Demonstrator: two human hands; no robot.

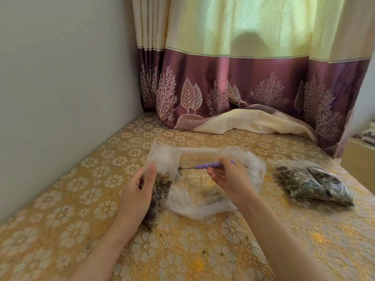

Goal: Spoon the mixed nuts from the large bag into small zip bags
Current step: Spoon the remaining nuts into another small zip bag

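Gold floral tablecloth (60, 209) by the wall | left hand (136, 191) grips small zip bag (160, 191), part-filled with nuts | right hand (229, 177) pinches purple-handled spoon (211, 165), bowl at the bag's mouth | large bag (213, 191) slack, nearly empty | filled bag (312, 181) far right | advice: hold mouth wide, tip slowly.

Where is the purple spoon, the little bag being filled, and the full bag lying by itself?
spoon (213, 165): head view, on its purple handle.
small bag (162, 184): head view, on the nut-filled part beside the thumb.
full bag (312, 182): head view, on its middle, packed with nuts.
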